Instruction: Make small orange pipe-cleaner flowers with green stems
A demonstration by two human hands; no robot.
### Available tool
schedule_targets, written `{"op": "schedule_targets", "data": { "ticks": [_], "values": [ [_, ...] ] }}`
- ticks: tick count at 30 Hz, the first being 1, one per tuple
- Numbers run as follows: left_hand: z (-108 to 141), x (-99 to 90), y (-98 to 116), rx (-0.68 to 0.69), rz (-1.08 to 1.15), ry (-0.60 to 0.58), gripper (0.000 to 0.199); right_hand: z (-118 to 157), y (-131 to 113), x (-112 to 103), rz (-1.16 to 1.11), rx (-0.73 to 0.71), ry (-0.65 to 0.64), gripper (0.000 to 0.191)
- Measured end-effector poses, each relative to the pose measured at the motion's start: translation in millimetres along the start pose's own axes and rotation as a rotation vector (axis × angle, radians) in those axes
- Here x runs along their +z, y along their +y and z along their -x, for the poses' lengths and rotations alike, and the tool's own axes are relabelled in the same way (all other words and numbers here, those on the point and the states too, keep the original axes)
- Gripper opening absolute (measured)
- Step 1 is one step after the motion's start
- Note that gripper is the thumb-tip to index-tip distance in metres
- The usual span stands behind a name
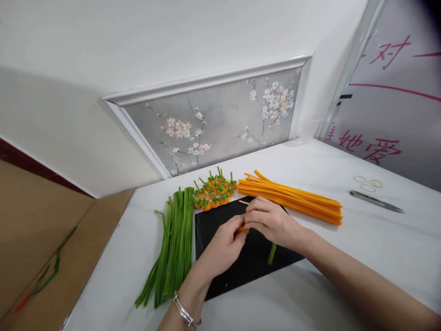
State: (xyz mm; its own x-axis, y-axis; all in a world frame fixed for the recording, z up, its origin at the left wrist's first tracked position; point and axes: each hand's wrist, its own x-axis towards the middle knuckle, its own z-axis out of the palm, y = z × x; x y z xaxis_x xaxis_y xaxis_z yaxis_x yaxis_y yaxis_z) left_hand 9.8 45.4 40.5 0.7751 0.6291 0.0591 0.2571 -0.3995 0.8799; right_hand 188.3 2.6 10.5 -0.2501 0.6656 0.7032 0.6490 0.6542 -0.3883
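My left hand (pixel 222 243) is closed on a small orange pipe cleaner piece (pixel 243 229), which is mostly hidden by the fingers. The fingertips of my right hand (pixel 270 220) pinch at the same piece from the right. Below my right hand a green pipe cleaner (pixel 272 254) sticks out; whether the hand holds its upper end cannot be seen. The tip of a thin wooden stick (pixel 243 202) shows beyond my right knuckles. Both hands are over a black mat (pixel 210 230). Small orange-and-green pipe cleaner pieces (pixel 217 189) stand grouped behind it.
A bundle of green pipe cleaners (pixel 178 243) lies left of the mat, and orange pipe cleaners (pixel 292 197) lie behind my right hand. Tweezers (pixel 375 201) and several rubber bands (pixel 368 188) are at the right. A clear cup (pixel 308 131) stands by the wall.
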Motion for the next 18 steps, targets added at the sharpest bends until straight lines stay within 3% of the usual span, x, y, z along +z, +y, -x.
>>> {"op": "schedule_targets", "data": {
  "ticks": [4, 10, 13, 18],
  "values": [
    [-1.5, 0.7, -4.0, -0.015, 0.228, 0.091, 0.043, 0.5, -0.7, 1.8, -0.090, 0.010, 0.005, 0.019],
    [-4.3, -1.0, -1.3, -0.145, 0.440, 0.130, 0.031, 0.1, -0.3, -1.4, -0.047, -0.040, 0.042, 0.017],
    [-3.7, -1.8, -1.8, -0.171, 0.464, 0.134, 0.035, 0.3, 2.0, -4.7, 0.006, -0.084, -0.018, 0.019],
    [-2.8, -1.6, 0.0, -0.101, 0.317, 0.037, 0.036, 3.4, 3.9, -4.3, 0.083, -0.173, -0.019, 0.024]
  ]
}}
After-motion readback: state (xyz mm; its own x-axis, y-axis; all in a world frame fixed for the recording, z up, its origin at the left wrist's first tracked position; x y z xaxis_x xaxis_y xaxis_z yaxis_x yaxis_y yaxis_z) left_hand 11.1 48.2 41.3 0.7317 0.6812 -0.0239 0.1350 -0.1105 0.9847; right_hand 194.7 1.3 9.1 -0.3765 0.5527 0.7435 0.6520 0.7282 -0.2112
